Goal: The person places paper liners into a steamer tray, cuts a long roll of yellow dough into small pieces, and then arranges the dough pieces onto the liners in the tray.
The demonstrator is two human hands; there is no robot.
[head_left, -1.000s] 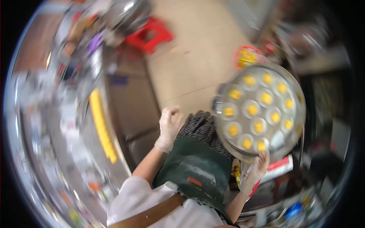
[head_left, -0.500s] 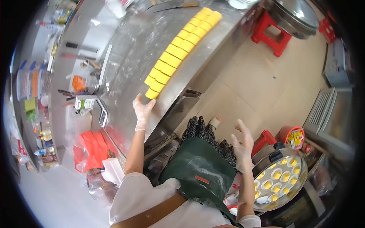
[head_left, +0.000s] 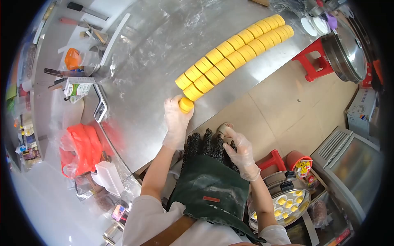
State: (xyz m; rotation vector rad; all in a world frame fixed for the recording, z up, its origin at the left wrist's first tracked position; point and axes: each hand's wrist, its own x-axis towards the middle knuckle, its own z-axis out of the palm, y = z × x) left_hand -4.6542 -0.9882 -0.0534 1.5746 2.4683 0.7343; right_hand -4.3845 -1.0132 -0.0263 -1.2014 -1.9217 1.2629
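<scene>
Two long rows of cut yellow dough pieces (head_left: 236, 59) lie side by side on the floured steel table (head_left: 147, 57). My left hand (head_left: 177, 119), in a clear glove, grips one yellow dough piece (head_left: 186, 105) between thumb and fingers at the near end of the rows. That piece sits just apart from the others. My right hand (head_left: 243, 153), also gloved, hovers in front of the dark green apron (head_left: 209, 184) with its fingers apart and nothing in them. Below it to the right, a round steamer tray (head_left: 303, 207) holds several yellow pieces on white papers.
A lidded steel pot (head_left: 342, 53) stands on a red stool (head_left: 314, 61) at the far right. A scale (head_left: 99, 103), a carton (head_left: 78, 88) and a red plastic bag (head_left: 82, 147) sit along the left. A glass-fronted cabinet (head_left: 349, 164) stands on the right.
My left hand has closed on the end dough piece and parted it slightly from the row. My right hand has moved left, away from the steamer. The view has turned.
</scene>
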